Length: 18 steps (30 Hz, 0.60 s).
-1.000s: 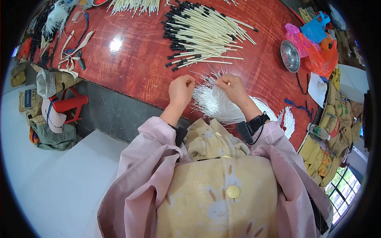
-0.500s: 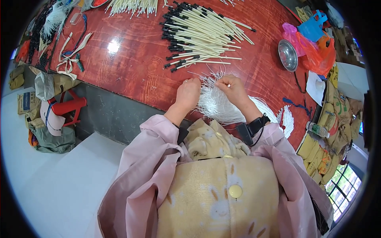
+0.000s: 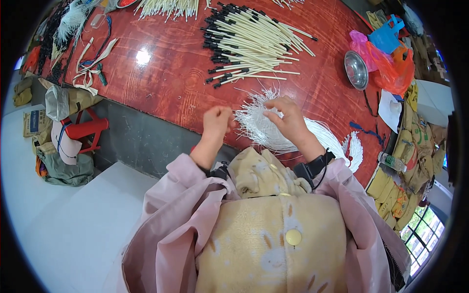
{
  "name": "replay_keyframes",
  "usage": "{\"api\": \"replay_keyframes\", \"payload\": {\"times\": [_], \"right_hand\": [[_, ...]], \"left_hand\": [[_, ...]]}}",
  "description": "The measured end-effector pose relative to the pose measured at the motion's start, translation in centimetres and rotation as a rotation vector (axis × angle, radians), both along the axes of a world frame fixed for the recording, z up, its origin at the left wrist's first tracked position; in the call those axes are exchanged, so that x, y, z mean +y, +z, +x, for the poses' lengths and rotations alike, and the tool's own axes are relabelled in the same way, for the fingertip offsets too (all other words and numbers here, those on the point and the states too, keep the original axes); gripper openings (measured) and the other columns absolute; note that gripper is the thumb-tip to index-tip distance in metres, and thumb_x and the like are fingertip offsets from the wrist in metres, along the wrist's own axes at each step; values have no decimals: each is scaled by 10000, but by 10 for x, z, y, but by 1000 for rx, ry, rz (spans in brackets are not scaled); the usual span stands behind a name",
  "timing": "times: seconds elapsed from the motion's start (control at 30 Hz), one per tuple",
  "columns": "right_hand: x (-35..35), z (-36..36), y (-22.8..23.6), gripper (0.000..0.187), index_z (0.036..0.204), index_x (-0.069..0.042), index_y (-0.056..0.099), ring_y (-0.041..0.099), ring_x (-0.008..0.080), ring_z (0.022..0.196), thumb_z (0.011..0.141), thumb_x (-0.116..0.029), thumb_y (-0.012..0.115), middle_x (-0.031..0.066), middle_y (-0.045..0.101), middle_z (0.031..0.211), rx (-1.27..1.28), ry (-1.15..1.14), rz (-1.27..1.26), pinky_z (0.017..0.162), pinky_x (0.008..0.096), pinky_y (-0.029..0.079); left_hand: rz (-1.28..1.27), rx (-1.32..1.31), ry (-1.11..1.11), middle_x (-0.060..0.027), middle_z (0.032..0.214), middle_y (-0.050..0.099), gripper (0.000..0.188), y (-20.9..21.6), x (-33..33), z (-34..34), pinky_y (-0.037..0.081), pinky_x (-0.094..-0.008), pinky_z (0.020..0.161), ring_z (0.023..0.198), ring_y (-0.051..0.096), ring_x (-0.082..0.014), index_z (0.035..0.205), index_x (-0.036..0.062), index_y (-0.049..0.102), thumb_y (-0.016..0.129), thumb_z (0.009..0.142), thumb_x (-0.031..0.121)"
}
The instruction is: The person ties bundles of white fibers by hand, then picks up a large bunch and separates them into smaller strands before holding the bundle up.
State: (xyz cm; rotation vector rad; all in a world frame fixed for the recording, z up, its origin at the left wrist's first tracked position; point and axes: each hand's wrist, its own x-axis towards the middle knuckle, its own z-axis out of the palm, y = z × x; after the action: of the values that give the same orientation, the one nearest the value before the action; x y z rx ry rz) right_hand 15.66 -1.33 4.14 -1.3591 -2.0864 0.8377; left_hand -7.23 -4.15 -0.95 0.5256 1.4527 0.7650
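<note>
A: What are the 2 hands doing?

B: The left hand (image 3: 216, 123) is curled up, with its thumb and fingers close together, just left of the loose string ends. I can't tell if it has a thin string in it. The right hand (image 3: 289, 119) is over the bunch, with its thumb and pointing finger a little apart.

A: What is the bunch?

B: White strings (image 3: 267, 132), lots and lots. They lie on the red bench (image 3: 151, 93), in front of the person, and run off to the right under the right wrist.

A: Are they heavy?

B: I think they are light and soft. They look shiny, so maybe slippery, and they could get in a tangle. I'd pinch 1 string near its loose end, or hold the whole bunch round its fat middle.

A: And the arms?

B: Both forearms reach up and lean in, so the hands face each other.

A: What else is there?

B: Past the strings is a pile of pale sticks (image 3: 256, 41) with black ends. To the right are a white tuft (image 3: 356, 153) and a shiny metal bowl (image 3: 356, 71)
</note>
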Motion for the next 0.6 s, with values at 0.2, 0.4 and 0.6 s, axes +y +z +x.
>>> {"api": "replay_keyframes", "payload": {"times": [0.2, 0.4, 0.6], "right_hand": [[-26, -9, -11, 228, 1003, -27, 673, 605, 295, 810, 786, -98, 682, 132, 675, 891, -112, 176, -65, 744, 385, 471], [-32, -9, -12, 278, 1042, -25, 662, 600, 289, 793, 776, -102, 691, 125, 679, 895, -116, 83, -156, 747, 381, 475], [-31, -2, 0, 305, 1034, -27, 661, 603, 319, 873, 758, -149, 702, 126, 682, 890, -30, 55, -160, 799, 412, 465]], "left_hand": [[-417, -173, -130, -54, 857, 645, 113, 3, -30, 24, 471, -246, 565, 717, 626, -154, 967, 50, 606, 597, 893, 136], [-253, -404, 281, -30, 760, 608, 103, -17, -26, 73, 430, -236, 516, 614, 566, -127, 929, 60, 598, 639, 876, 139], [-163, -437, 293, -9, 725, 589, 102, -11, -30, 73, 382, -227, 478, 540, 494, -83, 896, 62, 600, 676, 844, 105]]}}
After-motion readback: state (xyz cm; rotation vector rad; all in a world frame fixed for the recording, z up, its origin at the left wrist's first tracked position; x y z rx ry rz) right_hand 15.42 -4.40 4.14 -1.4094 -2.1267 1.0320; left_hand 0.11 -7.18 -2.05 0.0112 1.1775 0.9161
